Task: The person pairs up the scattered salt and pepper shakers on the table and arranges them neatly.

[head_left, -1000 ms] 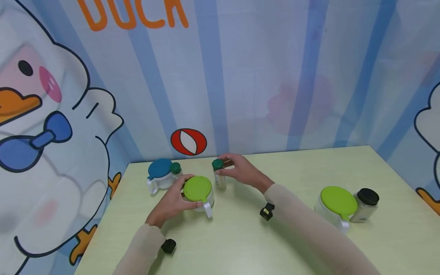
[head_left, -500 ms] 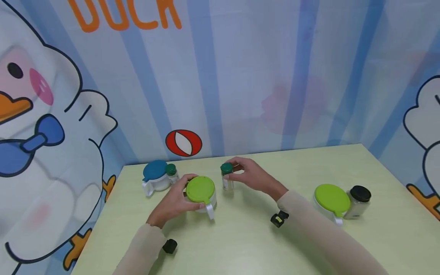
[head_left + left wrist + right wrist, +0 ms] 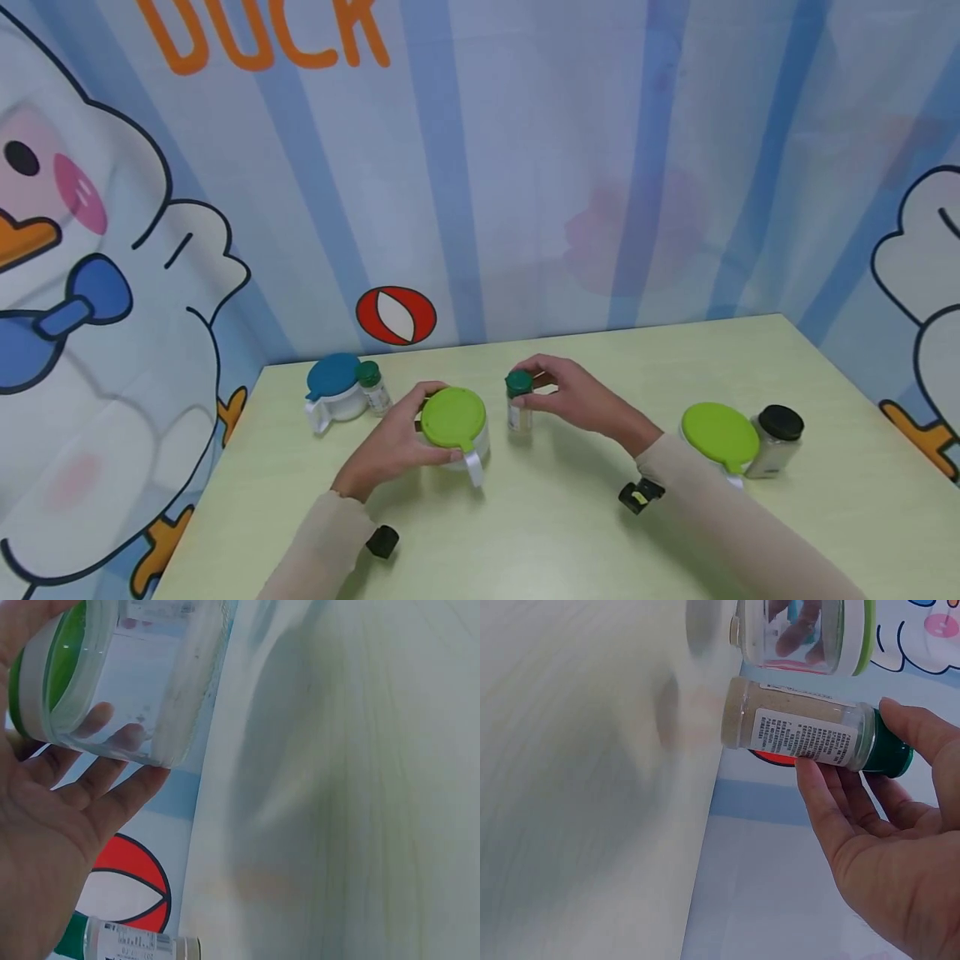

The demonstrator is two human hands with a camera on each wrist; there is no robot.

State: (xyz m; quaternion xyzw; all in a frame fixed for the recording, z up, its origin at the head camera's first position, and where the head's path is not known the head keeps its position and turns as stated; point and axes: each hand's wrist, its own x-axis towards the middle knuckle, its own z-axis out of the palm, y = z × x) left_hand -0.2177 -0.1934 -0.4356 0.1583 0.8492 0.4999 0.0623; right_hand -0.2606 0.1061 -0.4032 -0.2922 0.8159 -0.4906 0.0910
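Note:
My left hand (image 3: 393, 442) grips a clear seasoning jar (image 3: 453, 418) with a lime-green lid and a white handle. Its thumb and fingers lie around the jar's side, and in the left wrist view the clear body (image 3: 161, 682) looks nearly empty. To its right, my right hand (image 3: 581, 398) pinches a small spice bottle (image 3: 519, 410) with a dark green cap. Brown powder and a printed label show on the bottle (image 3: 799, 727) in the right wrist view. Both containers are upright, apart from each other, and appear slightly above the table, with shadows beneath.
At the back left of the table (image 3: 570, 542) stand a blue-lidded jar (image 3: 334, 379) and another green-capped spice bottle (image 3: 375, 392). A lime-lidded jar (image 3: 720, 435) and a black-lidded jar (image 3: 778, 442) stand at the right. A printed cloth backdrop (image 3: 510, 167) rises behind.
Both hands have shifted right with the containers they hold; the spice bottle has also come nearer the front and the gap between the two containers has widened. The view has turned slightly right.

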